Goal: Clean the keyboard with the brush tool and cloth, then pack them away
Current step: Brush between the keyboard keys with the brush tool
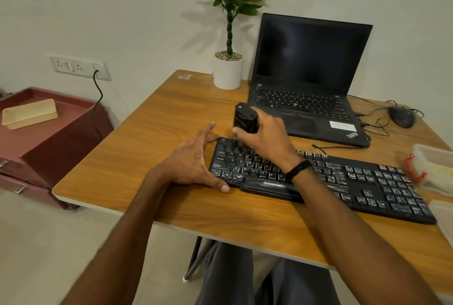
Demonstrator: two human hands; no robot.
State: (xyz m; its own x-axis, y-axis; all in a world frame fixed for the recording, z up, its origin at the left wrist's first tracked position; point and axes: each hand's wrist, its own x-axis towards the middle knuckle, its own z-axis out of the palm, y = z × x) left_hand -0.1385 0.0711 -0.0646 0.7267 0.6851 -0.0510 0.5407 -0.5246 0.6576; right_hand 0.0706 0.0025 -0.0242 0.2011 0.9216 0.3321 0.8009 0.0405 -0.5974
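Observation:
A black keyboard (355,182) lies across the wooden table (171,118), running from the middle toward the right edge. My right hand (267,138) grips a black brush tool (245,118) upright, its lower end down on the keyboard's top-left keys. My left hand (193,160) rests flat, fingers spread, against the keyboard's left end, thumb along its front edge. No cloth is visible that I can tell apart.
An open black laptop (308,79) stands behind the keyboard, with a mouse (402,116) and cables to its right. A potted plant (229,69) sits at the table's back. A clear plastic box with a red clip (431,167) is at the right edge. A maroon cabinet (49,138) stands left.

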